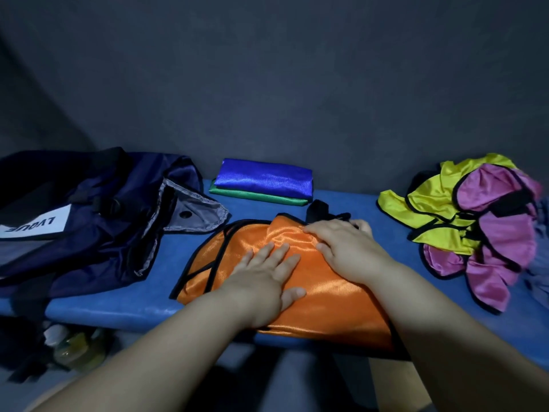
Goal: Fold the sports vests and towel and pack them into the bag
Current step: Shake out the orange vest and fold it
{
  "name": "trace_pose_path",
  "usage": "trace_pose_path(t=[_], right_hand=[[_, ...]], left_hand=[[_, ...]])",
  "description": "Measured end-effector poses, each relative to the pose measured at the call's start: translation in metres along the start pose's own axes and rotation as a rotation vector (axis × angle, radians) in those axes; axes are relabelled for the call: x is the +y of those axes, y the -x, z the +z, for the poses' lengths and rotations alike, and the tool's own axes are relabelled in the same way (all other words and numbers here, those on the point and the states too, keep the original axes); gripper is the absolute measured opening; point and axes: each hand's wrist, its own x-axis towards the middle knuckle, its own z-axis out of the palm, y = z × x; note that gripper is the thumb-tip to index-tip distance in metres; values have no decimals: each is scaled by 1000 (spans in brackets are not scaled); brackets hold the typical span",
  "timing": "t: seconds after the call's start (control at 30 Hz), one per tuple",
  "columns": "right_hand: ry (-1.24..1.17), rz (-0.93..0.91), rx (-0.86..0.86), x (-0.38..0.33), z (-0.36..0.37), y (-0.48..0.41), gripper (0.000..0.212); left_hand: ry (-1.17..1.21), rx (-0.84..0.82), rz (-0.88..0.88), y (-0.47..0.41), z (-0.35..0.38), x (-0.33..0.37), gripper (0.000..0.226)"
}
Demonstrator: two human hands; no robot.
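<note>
Navy bag [89, 221] sprawls on the blue bench [118, 304] well to the left of the left grip [264, 281], its mouth gaping toward that grip with a grey lining flap turned out. The picture's edge cuts off its far end.

Orange vest [341, 304] lies flat at the bench's near edge, right under both grips. It is shiny and black-trimmed, and its near right corner is hidden behind the right forearm.

Well apart to the right of the right grip [341, 248], a yellow vest [430, 203] and a pink vest [505, 242] sit tangled in an unfolded heap; I cannot tell how many pieces are in it. A grey-blue cloth [539, 275] beside that heap is cut off and too blurred to name.

Beyond both grips a folded blue vest [261, 176] rests on a folded green vest [255, 197].

The left grip is spread wide, fingers straight, palm pressing the orange fabric. The right grip covers the vest's far corner, fingertips bent over the black trim; whether it pinches the cloth I cannot tell. A black strap [318, 209] pokes out just beyond it.

Dim clutter [77, 349] under the bench, below and left of the left grip, is too dark to make out.
</note>
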Motion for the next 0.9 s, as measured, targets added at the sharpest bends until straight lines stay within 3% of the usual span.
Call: trace_pose_path(t=[0.23, 0.43, 0.6, 0.77, 0.9], right_hand=[[120, 105, -13, 9, -5, 21, 44], [387, 383, -181, 27, -34, 45, 44], [452, 537, -293, 32, -57, 74, 50], [375, 554, -113, 36, -53, 91, 55], [190, 442, 55, 43, -42, 102, 66]], left_hand=[[3, 36, 118, -3, -7, 2, 66], [-9, 168, 209, -8, -10, 21, 54], [7, 121, 262, -19, 0, 41, 65], [-31, 92, 227, -35, 7, 39, 73], [-44, 82, 213, -41, -2, 29, 97]])
